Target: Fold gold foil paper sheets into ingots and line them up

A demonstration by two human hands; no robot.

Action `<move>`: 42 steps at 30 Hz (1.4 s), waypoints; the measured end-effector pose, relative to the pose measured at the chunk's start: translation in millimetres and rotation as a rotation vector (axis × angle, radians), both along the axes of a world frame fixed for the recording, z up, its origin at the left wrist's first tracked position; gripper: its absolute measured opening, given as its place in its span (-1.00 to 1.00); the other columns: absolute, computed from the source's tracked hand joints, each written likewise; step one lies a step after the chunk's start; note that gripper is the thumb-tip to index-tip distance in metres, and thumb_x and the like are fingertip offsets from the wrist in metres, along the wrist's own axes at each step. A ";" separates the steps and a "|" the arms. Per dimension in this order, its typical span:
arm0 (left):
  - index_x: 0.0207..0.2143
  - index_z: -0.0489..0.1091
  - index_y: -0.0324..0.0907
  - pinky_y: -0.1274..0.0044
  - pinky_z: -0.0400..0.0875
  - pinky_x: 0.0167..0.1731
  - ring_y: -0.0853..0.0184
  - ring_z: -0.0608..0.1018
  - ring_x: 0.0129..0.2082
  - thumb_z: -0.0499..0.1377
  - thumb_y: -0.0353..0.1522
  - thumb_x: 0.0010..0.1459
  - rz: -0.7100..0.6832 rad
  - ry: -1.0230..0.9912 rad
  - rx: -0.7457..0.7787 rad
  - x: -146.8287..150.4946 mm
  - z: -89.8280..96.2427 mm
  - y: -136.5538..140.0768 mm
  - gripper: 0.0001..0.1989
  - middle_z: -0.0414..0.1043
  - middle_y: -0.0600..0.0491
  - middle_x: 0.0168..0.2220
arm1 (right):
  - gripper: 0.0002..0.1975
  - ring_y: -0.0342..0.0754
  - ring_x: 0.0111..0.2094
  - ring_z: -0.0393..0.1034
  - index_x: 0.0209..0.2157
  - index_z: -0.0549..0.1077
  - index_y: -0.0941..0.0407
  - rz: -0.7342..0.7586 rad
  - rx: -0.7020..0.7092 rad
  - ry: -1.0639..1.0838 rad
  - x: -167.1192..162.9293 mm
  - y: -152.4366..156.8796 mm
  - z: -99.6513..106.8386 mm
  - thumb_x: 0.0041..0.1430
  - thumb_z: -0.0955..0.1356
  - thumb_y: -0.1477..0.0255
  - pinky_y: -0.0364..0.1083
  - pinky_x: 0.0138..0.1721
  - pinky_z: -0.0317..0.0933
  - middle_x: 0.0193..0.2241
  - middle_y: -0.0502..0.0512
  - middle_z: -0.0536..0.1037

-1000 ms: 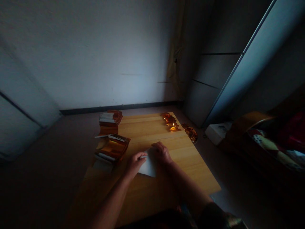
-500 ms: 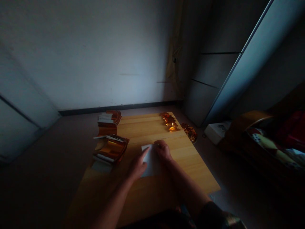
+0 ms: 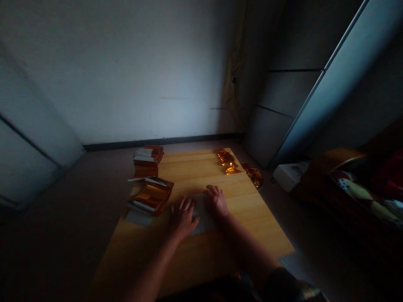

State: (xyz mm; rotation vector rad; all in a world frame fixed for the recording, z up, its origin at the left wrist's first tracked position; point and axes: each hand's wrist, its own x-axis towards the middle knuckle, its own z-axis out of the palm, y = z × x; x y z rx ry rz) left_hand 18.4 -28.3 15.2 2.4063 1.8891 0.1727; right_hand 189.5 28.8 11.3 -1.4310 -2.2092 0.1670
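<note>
A pale sheet of paper [image 3: 203, 218] lies on the wooden table [image 3: 252, 218] between my hands, partly covered by them. My left hand [image 3: 183, 218] is spread over the sheet's left side, palm down, with the thumb pointing right. On the sheet's right side rests my right hand [image 3: 216, 202], its fingers a little apart and slightly bent. No object shows in either hand. Left of my left hand sits a stack of shiny orange-gold foil sheets [image 3: 153, 195] with pale paper edges.
Another foil and paper stack [image 3: 148, 155] stands at the far left corner. Crumpled gold foil pieces [image 3: 228, 162] lie at the far right corner, with more foil [image 3: 253, 175] beyond the table edge. A white box [image 3: 288, 175] is on the floor at right.
My left hand has gone from gripping the paper's edge to lying spread on it. The paper's left part now lies flatter. My right hand's fingers have loosened a little.
</note>
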 end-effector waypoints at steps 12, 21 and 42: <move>0.07 0.27 0.03 0.11 -0.02 0.15 0.19 0.16 0.22 -0.05 -0.35 0.20 -0.060 -0.148 0.076 -8.6 -4.3 4.4 -0.61 0.18 0.05 0.22 | -0.59 0.09 0.13 0.15 0.00 0.43 -0.05 0.470 -0.047 -0.042 48.4 -45.6 3.3 0.10 0.37 0.19 0.14 0.13 -0.07 0.07 0.09 0.40; 0.14 0.21 0.07 0.07 -0.08 0.17 -0.01 -0.03 0.30 0.22 0.02 -0.15 -0.220 -0.140 -0.292 -29.6 32.5 14.5 -0.24 -0.09 -0.01 0.32 | -0.81 -0.02 -0.15 0.38 -0.36 0.56 0.03 0.361 -0.130 0.189 36.9 -29.8 11.8 0.15 0.33 0.26 -0.03 -0.06 0.15 -0.28 0.05 0.59; -0.14 0.46 -0.07 0.31 0.19 0.07 0.18 0.38 0.05 0.07 -0.25 0.14 -0.052 -0.310 0.082 -12.2 11.1 18.2 -0.73 0.42 0.02 0.03 | -0.79 -0.18 -0.53 0.29 -0.45 0.45 0.10 -0.064 -0.223 0.465 8.5 -16.6 6.8 0.15 0.22 0.39 -0.25 -0.51 0.10 -0.55 -0.02 0.47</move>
